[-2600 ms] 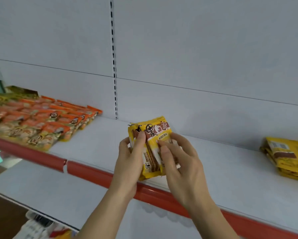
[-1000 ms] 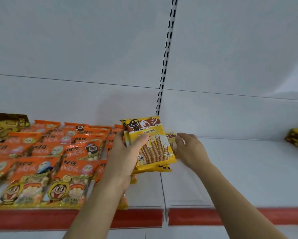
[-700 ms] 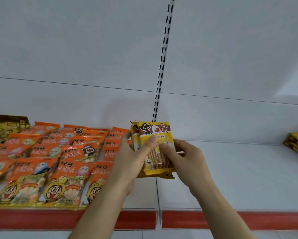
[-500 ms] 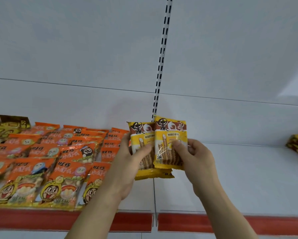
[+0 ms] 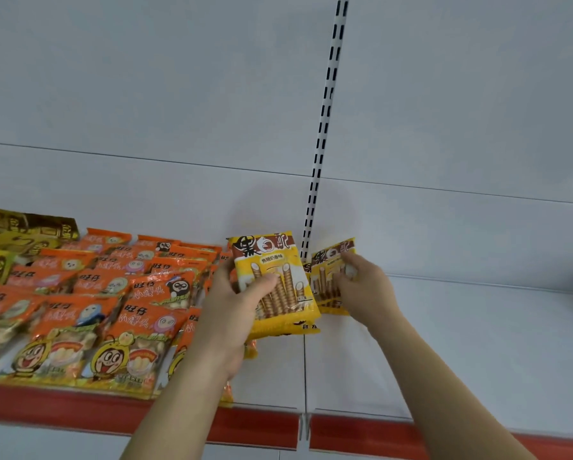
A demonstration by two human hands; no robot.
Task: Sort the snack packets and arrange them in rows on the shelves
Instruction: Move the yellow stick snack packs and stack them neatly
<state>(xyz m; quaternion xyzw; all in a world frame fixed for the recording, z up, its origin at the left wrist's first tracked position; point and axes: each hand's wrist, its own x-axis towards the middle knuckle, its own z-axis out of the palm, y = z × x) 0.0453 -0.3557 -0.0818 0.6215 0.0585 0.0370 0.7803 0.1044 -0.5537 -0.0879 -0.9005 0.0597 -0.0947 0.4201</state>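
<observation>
A small stack of yellow wafer-roll packets [image 5: 275,287] is gripped upright in the left hand [image 5: 235,313], thumb curled across the front, just above the white shelf [image 5: 477,343] and beside the slotted upright [image 5: 321,141]. A single matching packet [image 5: 330,277] is pinched by the right hand [image 5: 366,287] and held tilted toward the back panel, near the shelf's rear; whether it touches the shelf cannot be told. To the left, overlapping rows of orange snack packets [image 5: 89,313] are laid up to the red front rail [image 5: 255,429]. The slick film is judged likely to slide: if the single packet is stood rather than laid flat, it could topple forward, and the stack's lower packets could be shed from the left grip onto the orange rows, which crowd the yellow row's spot.
</observation>
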